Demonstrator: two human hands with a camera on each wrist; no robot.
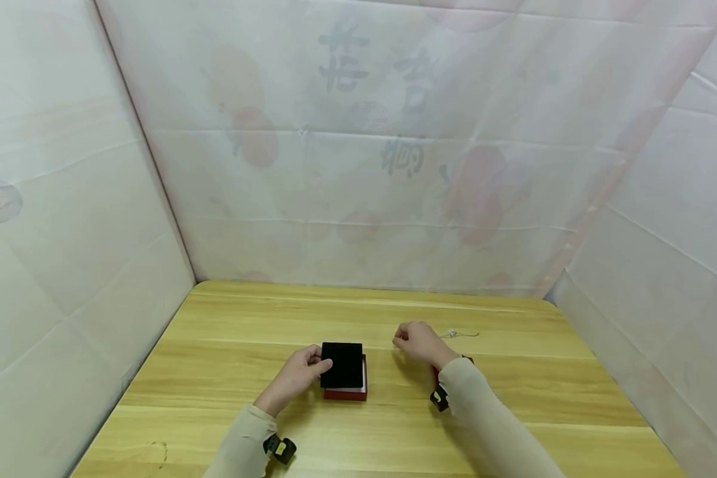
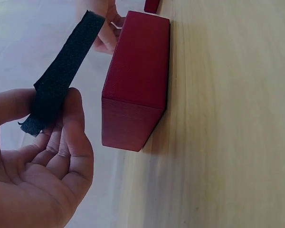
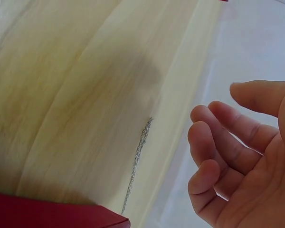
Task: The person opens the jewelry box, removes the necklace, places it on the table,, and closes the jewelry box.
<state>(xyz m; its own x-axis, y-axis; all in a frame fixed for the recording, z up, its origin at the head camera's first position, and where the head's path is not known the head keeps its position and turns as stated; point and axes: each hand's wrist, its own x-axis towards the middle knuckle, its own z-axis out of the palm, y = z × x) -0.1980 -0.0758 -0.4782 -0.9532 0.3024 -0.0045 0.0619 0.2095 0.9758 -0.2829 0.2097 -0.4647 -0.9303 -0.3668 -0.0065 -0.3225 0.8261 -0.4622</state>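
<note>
My left hand [image 1: 299, 373] pinches a black square foam pad [image 1: 343, 365] by its left edge, between thumb and fingers. In the left wrist view the pad [image 2: 66, 71] is seen edge-on, tilted and held apart from a red box [image 2: 137, 61]. That open box [image 1: 346, 395] stands on the table just under the pad, with a pale inside partly hidden by it. My right hand [image 1: 421, 342] hovers over the table to the right, fingers loosely bent with nothing between them. A thin silver chain [image 3: 138, 159] lies on the table near it.
A second red piece [image 3: 52, 211], perhaps the box's lid, lies under my right forearm and is mostly hidden. The wooden table [image 1: 245, 318] ends at white printed cloth walls [image 1: 346, 252] behind and on both sides.
</note>
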